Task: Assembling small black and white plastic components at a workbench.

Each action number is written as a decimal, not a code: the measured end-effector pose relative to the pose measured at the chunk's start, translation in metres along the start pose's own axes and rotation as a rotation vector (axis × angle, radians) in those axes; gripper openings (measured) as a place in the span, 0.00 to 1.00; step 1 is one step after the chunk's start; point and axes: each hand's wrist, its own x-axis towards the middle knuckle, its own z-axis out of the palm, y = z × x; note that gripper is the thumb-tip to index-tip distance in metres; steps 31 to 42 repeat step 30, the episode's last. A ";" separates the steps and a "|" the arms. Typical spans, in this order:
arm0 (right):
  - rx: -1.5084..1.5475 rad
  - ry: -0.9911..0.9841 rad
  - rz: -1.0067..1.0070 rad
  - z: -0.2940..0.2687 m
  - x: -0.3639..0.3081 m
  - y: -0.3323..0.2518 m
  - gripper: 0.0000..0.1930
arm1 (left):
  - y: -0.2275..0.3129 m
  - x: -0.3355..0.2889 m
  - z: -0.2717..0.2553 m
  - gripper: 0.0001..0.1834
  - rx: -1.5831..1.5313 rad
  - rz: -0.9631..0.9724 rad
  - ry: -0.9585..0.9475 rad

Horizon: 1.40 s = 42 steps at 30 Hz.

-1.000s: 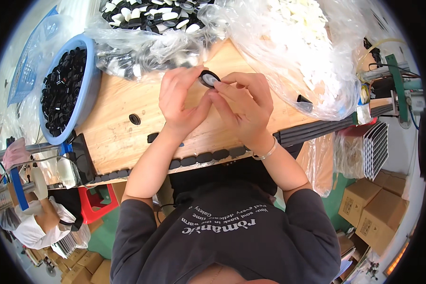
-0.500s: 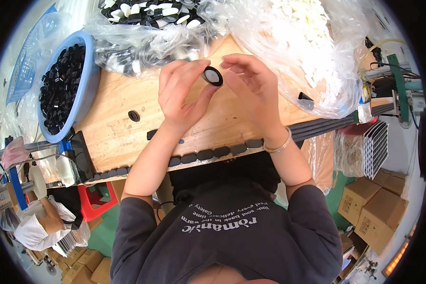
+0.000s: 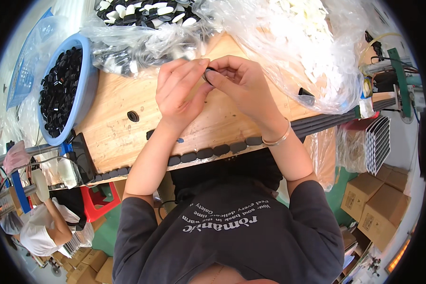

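Above the wooden table, my left hand (image 3: 179, 94) pinches a small black oval cap (image 3: 207, 75) between thumb and fingertips. My right hand (image 3: 244, 87) has closed in from the other side, its thumb pressed on the cap's face and its fingers curled behind. Most of the cap is covered by the fingers, so its pale inside does not show. A loose black ring-like cap (image 3: 133, 116) lies on the table left of my left wrist. Another dark piece (image 3: 149, 134) sits partly behind my left forearm.
A blue basin (image 3: 86, 90) full of black caps stands at left. Plastic bags with black-and-white oval pieces (image 3: 151, 13) and cream pieces (image 3: 303, 28) lie at the back. Dark oval pieces (image 3: 205, 153) line the table's near edge. A person (image 3: 47, 227) works at lower left.
My right hand has moved left from beside the cap and now grips it with the thumb over its pale face. My left hand keeps its pinch, nearly in place.
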 end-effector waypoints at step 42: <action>-1.338 0.357 -0.224 -0.191 0.118 -0.004 0.08 | -0.004 0.000 0.004 0.28 0.041 -0.043 -0.130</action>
